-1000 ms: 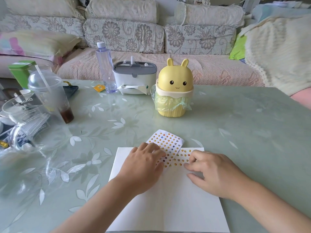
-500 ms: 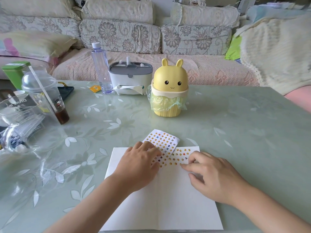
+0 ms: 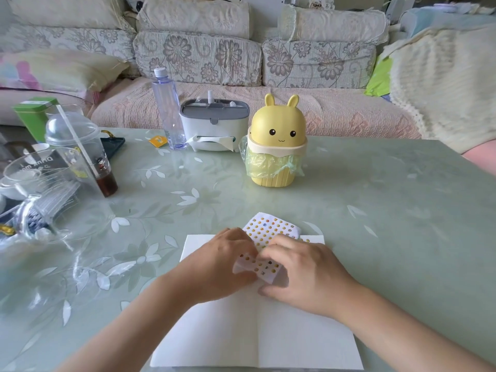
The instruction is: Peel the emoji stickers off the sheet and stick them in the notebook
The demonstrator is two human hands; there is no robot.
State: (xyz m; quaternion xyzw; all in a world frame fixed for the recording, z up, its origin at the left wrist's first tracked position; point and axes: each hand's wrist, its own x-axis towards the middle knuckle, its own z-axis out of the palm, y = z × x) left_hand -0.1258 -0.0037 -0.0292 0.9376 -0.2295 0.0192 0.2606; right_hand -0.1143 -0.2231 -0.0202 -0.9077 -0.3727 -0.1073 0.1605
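- Notebook [image 3: 255,334]: lying open and flat on the table [image 3: 389,210], blank white pages, centre fold running toward the person.
- Emoji sticker sheet [image 3: 268,230]: lies across the notebook's far edge. Its far end overhangs onto the table; its near end is lifted and curled above the page between the two hands.
- Left hand [image 3: 222,264]: over the notebook's left page, fingers curled, grasping the sheet's left side.
- Right hand [image 3: 303,272]: over the right page, fingers bent onto the curled end, thumb beneath, pinching the sheet.
- Yellow rabbit-eared bin [image 3: 277,146]: beyond the notebook, upright, with a green bag liner.
- Tissue box [image 3: 213,127]: grey and white, beyond the notebook and to the left of the bin.
- Water bottle [image 3: 167,108]: upright, just beside the tissue box.
- Dome-lidded cup [image 3: 80,151]: with a straw, far left of the notebook.
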